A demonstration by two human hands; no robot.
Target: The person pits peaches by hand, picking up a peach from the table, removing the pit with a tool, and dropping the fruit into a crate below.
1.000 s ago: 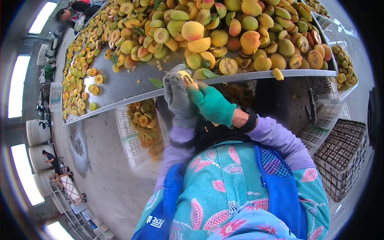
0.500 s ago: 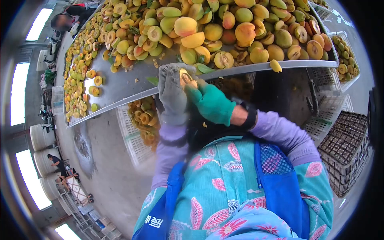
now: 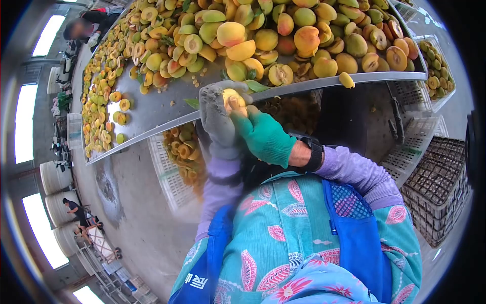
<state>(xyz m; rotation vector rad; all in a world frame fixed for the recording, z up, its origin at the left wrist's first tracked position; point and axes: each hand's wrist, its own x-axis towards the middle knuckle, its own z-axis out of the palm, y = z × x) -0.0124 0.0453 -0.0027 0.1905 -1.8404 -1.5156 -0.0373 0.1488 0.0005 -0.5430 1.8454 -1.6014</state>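
Note:
My left hand, in a grey glove, is closed around a yellow apricot just in front of the steel table's front edge. My right hand, in a green glove, meets it from the right, its fingers bent and pressed against the fruit's lower side. Whether a small tool is between the right fingers is hidden. Beyond both hands lies a heap of whole and halved apricots on the steel table. A green leaf lies near the left fingertips.
Under the table a white crate stands near apricot halves. A dark crate and white crates are at the right. One piece of fruit sits on the table rim. Two people are at the left, one by a cart.
The apricot has turned in my left hand; its brown pit area showed before, and now more yellow flesh shows. My right hand has shifted slightly down and left. The person by the cart has moved.

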